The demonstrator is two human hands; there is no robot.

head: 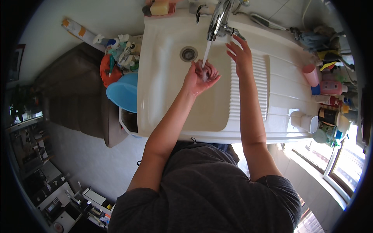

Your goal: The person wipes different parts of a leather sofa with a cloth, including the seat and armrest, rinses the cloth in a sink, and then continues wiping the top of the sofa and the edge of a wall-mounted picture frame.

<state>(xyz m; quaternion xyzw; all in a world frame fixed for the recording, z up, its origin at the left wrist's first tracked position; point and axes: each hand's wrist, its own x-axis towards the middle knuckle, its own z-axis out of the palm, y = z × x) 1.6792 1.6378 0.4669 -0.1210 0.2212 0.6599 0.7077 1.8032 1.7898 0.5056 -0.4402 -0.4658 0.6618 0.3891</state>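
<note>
Over the basin of a white sink (pixel 186 116), my left hand (pixel 196 81) is turned palm up under the stream of water (pixel 207 52). It cups a pinkish, wet, folded thing (pixel 201 70), whose kind I cannot make out; water and fingers partly hide it. The stream falls from a chrome faucet (pixel 217 21). My right hand (pixel 243 56) is raised beside the faucet, empty, with its fingers apart. Its fingertips are close to the faucet's lever (pixel 240 35); whether they touch it I cannot tell. The drain (pixel 188 54) lies beyond my left hand.
Right of the basin is a ribbed washboard (pixel 249 96). A pink cup (pixel 310 75), a white cup (pixel 309 123) and several bottles (pixel 329 87) line the right edge. On the left are a blue basin (pixel 123 91) and cleaning bottles (pixel 125 52). Soap (pixel 159 8) sits behind the sink.
</note>
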